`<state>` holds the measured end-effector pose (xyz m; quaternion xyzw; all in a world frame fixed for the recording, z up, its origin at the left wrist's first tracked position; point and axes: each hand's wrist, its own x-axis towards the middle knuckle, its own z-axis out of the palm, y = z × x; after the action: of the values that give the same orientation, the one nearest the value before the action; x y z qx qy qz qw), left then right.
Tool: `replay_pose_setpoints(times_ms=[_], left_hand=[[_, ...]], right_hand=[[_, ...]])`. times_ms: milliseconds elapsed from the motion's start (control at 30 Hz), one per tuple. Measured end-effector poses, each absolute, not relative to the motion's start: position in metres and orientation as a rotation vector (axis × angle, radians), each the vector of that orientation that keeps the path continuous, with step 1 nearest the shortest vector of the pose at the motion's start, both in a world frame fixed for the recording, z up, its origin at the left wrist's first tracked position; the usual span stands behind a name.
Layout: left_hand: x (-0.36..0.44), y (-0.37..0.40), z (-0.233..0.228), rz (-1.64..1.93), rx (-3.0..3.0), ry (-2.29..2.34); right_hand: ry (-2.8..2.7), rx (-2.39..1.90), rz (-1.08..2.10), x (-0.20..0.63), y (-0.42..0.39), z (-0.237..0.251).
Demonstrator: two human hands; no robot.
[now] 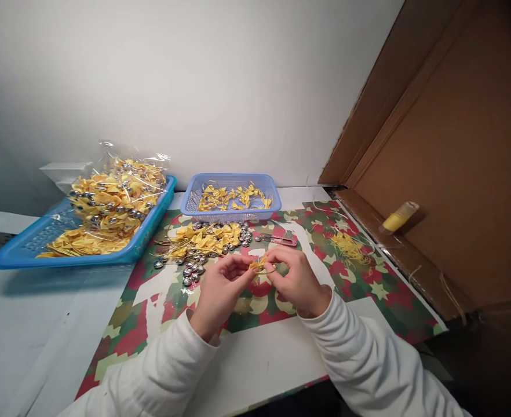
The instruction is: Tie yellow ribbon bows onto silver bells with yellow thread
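Head view: a bench [42, 324] under patterned paper [368, 301]. Both hands meet above it, the left hand [218, 289] and right hand [296, 281] each pinching the small yellow bow [259, 265], which lies crosswise between their fingertips.

You see a plain white wall [203, 87] behind the white table [21, 324]. A brown cardboard sheet [455, 174] leans at your right.
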<state>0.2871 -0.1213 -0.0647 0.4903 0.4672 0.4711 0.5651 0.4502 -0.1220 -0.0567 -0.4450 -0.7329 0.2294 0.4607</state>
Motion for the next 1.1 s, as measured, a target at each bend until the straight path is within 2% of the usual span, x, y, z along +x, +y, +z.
replay_pose_setpoints(times_ms=[633,833,1000,1100], left_hand=[[0.291,-0.126,-0.064,1.237,1.182,1.117],[0.291,-0.125,-0.069,1.283,1.225,1.178],[0.289,-0.123,-0.069,1.289,1.304,1.229],[0.289,-0.124,-0.07,1.282,1.351,1.236]], right_hand=[[-1.809,-1.025,0.418,0.443,-0.126,-0.062],[-1.721,-1.181,0.333,0.44,-0.128,-0.065],[-1.874,-1.157,0.413,0.435,-0.137,-0.063],[-1.888,-1.29,0.292,0.435,-0.138,-0.063]])
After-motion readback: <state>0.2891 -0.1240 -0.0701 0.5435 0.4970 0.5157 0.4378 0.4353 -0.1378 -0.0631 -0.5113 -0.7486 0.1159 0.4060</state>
